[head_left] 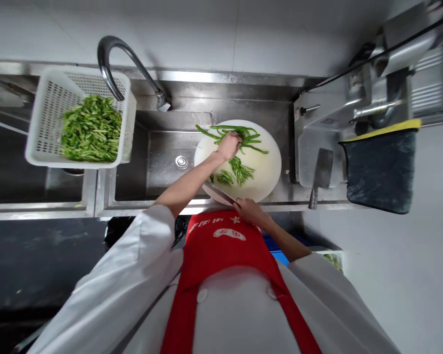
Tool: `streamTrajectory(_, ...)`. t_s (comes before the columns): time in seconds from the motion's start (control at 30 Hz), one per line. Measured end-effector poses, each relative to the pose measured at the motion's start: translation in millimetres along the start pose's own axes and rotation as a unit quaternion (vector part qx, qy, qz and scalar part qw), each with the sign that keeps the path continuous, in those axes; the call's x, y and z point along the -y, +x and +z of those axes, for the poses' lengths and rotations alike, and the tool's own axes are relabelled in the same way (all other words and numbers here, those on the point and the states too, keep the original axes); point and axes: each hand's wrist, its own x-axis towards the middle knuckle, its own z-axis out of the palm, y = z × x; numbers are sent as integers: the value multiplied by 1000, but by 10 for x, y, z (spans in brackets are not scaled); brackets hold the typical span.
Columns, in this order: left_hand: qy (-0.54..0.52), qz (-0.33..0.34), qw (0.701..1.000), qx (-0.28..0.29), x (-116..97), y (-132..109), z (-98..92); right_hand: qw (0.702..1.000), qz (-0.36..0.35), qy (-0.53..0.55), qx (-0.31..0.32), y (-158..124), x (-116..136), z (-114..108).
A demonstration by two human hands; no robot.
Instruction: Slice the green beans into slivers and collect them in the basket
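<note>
My left hand point(230, 145) is closed on a few long, thin green pods point(256, 149) at the upper middle of a round white cutting board point(269, 169). From the picture I cannot tell whether they are beans or peppers. More whole pods lie behind and right of that hand. Below it sit two small heaps of slivered green pieces point(240, 170). My right hand point(250, 211) is wrapped around the handle of a knife point(221, 193) at the board's near edge. Its blade points left, partly lying over the rim.
A white perforated basket point(40, 128) of cut green pieces point(92, 130) stands left, under a curved faucet point(133, 56). The board rests over the steel sink point(166, 147). At right are a cleaver point(323, 167), a clear plastic tub point(308, 142) and a dark cloth with yellow edging point(382, 167).
</note>
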Motion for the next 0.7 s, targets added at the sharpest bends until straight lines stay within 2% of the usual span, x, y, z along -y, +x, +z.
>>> streamTrajectory(0.1, 36, -21, 997, 67, -65, 137, 376, 1000, 9, 16, -3, 71, -3, 94)
streamTrajectory(0.17, 50, -9, 996, 76, -83, 100, 420, 999, 22, 39, -12, 90, -75, 118)
streamTrajectory(0.23, 49, 23, 997, 61, -126, 17, 282, 997, 34, 68, -31, 78, -198, 123)
streamTrajectory(0.33, 19, 44, 999, -16, -249, -229, -148, 991, 51, 109, -61, 27, -432, 117)
streamTrajectory(0.43, -20, -21, 996, -87, -317, -770, -571, 984, 82, 134, -89, -28, -635, 97)
streamTrajectory(0.5, -69, -105, 986, -106, -272, -1291, -709, 979, 98, 143, -110, -60, -715, 81)
streamTrajectory(0.6, -195, -269, 939, -95, -104, -2105, -665, 975, 60, 165, -134, -99, -727, 90)
streamTrajectory(0.7, -272, -378, 881, -86, 49, -2694, -500, 969, -20, 206, -133, -114, -620, 179)
